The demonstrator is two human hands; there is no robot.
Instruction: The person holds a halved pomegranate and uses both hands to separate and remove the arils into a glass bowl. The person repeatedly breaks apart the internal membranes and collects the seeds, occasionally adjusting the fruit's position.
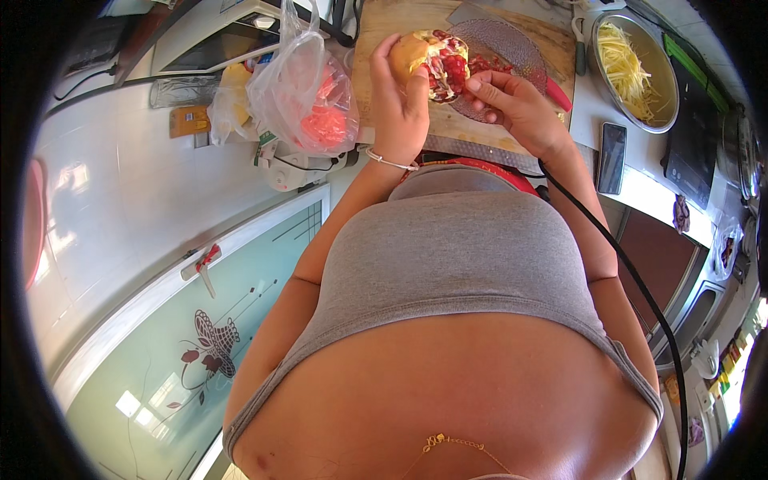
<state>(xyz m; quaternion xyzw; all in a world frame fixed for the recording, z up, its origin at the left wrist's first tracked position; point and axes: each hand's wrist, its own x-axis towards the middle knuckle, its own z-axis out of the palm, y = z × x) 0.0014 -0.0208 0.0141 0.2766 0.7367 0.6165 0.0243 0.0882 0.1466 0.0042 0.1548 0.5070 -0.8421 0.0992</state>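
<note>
My left hand (401, 99) grips a pomegranate (414, 53) with yellow rind, its thumb on the broken side where red seeds and pale membrane show. My right hand (516, 102) has thumb and fingertips drawn together against the exposed seeds on the fruit's right side. Whether loose seeds lie between those fingertips is hidden. Below and behind both hands, a textured clear purplish bowl (522, 45) holds some red seeds (487, 63). It rests on a wooden cutting board (396, 13). A red handle (558, 95) sticks out at the bowl's right side.
Right of the board are a metal bowl (666, 90) of pale yellow shreds (624, 66), a phone (612, 157) and a black cooktop (690, 141). Plastic bags (288, 78) hang close on the left. A black cable (636, 270) runs past my right arm.
</note>
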